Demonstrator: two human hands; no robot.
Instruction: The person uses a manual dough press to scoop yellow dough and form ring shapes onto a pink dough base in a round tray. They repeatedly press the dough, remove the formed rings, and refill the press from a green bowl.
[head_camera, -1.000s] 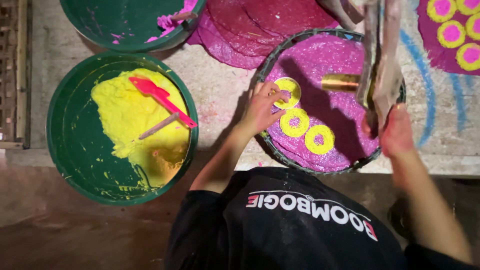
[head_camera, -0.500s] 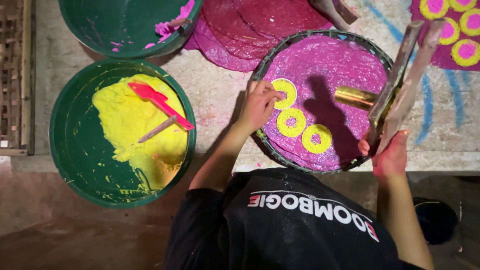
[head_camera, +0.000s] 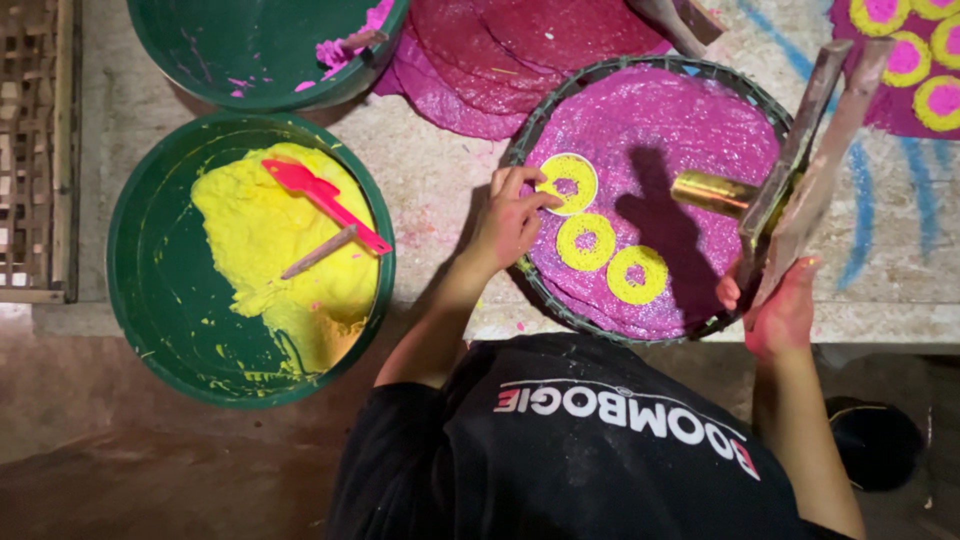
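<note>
top: black short-sleeved T-shirt | chest: white print, red accent | forearms: bare

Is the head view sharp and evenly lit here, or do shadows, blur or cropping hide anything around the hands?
Head view: mostly sharp and evenly lit. A dark shadow of the wooden press falls across the pink sheet, beside the yellow rings. The left hand is crisp; the right hand is slightly soft. The floor below is dim, and the top edge crops the upper green basin.

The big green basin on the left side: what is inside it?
The green basin holds yellow paste, with a red spatula and a thin stick lying on it. The basin floor under the paste is covered.
</note>
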